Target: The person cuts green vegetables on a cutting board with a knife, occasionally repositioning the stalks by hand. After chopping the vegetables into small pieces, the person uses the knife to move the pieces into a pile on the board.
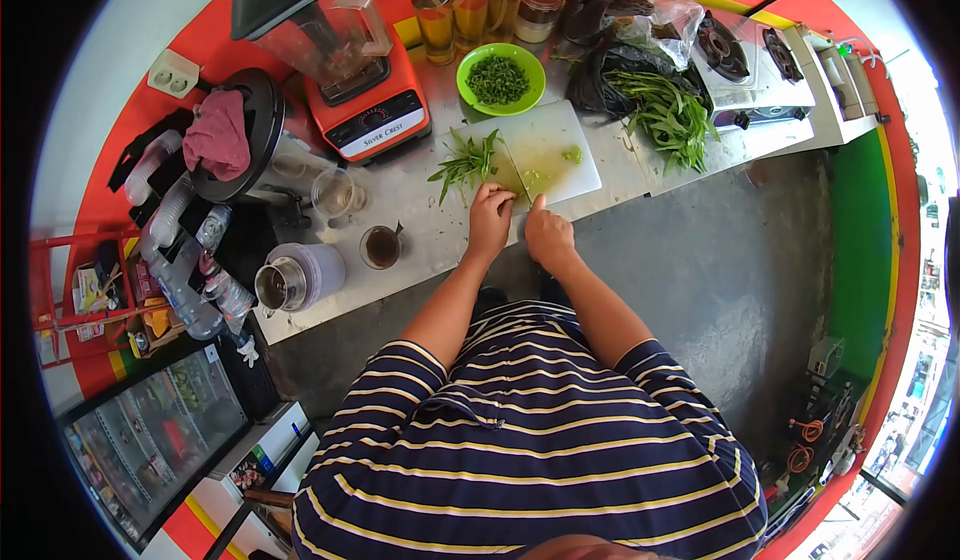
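Observation:
A white cutting board (575, 175) lies on the metal counter. My left hand (491, 222) is closed on the stem ends of a bunch of green leaves (465, 163) at the board's left side. In my right hand (549, 233), closed too, is the handle of a knife (519, 171), whose thin blade points away from me across the board. Small chopped green pieces (537, 177) lie beside the blade, and a few more (572, 154) sit further right. Beyond the board stands a lime-green bowl (538, 81) full of chopped greens (498, 79).
An orange blender (370, 120) stands behind left. Near the front left edge are a metal-rimmed jug (318, 272), a glass of dark liquid (381, 247) and a clear cup (338, 194). Leafy greens (668, 118) spill from a black bag at right, by a stove (750, 65).

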Demonstrator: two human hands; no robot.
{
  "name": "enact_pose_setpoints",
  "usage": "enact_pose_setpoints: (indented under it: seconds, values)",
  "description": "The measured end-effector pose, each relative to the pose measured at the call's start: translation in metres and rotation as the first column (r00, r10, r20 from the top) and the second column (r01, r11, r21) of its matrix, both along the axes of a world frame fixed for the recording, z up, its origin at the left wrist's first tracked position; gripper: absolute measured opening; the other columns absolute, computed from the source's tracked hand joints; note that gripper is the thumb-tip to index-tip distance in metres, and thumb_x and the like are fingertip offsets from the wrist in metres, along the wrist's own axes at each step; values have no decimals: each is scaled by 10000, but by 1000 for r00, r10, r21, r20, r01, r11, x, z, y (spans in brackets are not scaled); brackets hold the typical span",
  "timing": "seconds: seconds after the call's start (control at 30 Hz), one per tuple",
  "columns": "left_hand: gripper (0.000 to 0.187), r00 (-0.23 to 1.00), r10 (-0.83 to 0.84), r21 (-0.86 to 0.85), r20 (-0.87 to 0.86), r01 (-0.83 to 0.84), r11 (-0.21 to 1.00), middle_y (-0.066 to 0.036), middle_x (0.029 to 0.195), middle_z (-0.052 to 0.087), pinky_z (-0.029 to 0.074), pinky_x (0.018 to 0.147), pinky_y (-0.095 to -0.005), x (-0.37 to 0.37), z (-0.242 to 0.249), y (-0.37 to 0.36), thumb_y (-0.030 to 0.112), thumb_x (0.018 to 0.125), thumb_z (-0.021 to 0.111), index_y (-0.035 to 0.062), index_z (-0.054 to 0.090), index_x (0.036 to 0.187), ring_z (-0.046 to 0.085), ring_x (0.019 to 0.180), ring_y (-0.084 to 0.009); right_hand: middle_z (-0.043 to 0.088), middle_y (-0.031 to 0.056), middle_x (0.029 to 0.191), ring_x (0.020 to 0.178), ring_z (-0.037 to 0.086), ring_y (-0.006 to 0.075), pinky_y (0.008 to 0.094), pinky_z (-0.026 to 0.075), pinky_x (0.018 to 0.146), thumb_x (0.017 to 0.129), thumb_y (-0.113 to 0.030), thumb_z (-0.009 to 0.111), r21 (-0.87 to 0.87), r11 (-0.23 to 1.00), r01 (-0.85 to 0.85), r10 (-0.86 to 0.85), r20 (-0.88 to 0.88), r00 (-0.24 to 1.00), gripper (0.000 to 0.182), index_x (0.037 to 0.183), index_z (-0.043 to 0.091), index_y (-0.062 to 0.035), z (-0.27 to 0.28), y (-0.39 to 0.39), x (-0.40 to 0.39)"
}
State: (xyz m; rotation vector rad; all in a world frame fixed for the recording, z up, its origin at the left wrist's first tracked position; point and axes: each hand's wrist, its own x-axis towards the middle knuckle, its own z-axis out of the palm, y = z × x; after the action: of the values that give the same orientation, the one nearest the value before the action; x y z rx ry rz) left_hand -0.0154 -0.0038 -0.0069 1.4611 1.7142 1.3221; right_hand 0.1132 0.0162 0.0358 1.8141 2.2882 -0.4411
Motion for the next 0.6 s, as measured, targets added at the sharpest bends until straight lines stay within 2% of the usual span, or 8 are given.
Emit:
enact_pose_setpoints:
  seconds: [0.07, 0.3, 0.37, 0.5, 0.57, 0.6]
  values:
    - [112, 1000, -22, -20, 5, 22, 1000, -147, 1025, 626, 515, 807, -372, 0, 4, -1, -8, 864, 659, -23, 729, 951, 649, 916, -313, 721, 250, 1013, 962, 720, 390, 463, 575, 839, 954, -113, 476, -145, 989, 20, -30, -71, 997, 234, 1147, 452, 18, 7, 8, -4]
    - [124, 999, 24, 14, -26, -23, 1000, -145, 1014, 621, 522, 796, -366, 2, -4, 1, 16, 860, 671, -25, 712, 969, 651, 883, -307, 709, 280, 1025, 991, 704, 423, 482, 563, 873, 951, -111, 482, -160, 986, -56, 42, -91, 995, 261, 1168, 443, 29, 23, 14, 4]
    - [122, 1000, 17, -67, -8, -17, 998, -137, 1005, 618, 534, 777, -353, 2, 3, 1, 11, 854, 680, -23, 712, 967, 661, 869, -284, 697, 298, 1051, 1020, 691, 438, 495, 552, 892, 944, -112, 497, -218, 976, -8, -16, -108, 994, 265, 1158, 438, 32, 11, 4, 6]
    - [132, 999, -26, -126, 25, 29, 992, -128, 1026, 622, 546, 798, -325, -4, 1, 5, -6, 828, 697, -7, 725, 957, 666, 900, -260, 687, 306, 1084, 1039, 684, 440, 501, 548, 898, 941, -108, 508, -235, 972, 14, -63, -203, 977, 293, 1180, 428, 42, 3, 11, 9]
    - [112, 999, -52, -144, 16, 54, 988, -130, 996, 617, 550, 756, -338, -3, 7, 7, -5, 842, 696, -15, 721, 951, 674, 864, -258, 686, 306, 1097, 1046, 682, 442, 501, 544, 909, 954, -123, 494, -212, 969, -124, 81, -204, 976, 347, 1239, 408, 54, 4, 22, 16]
    - [110, 998, -26, -208, 56, 37, 977, -128, 986, 615, 528, 803, -361, 0, 11, 7, 21, 833, 712, 10, 734, 940, 647, 898, -277, 686, 306, 1097, 1046, 682, 442, 501, 544, 909, 954, -123, 494, -207, 970, -126, 82, -211, 974, 347, 1239, 408, 54, 6, 22, 22]
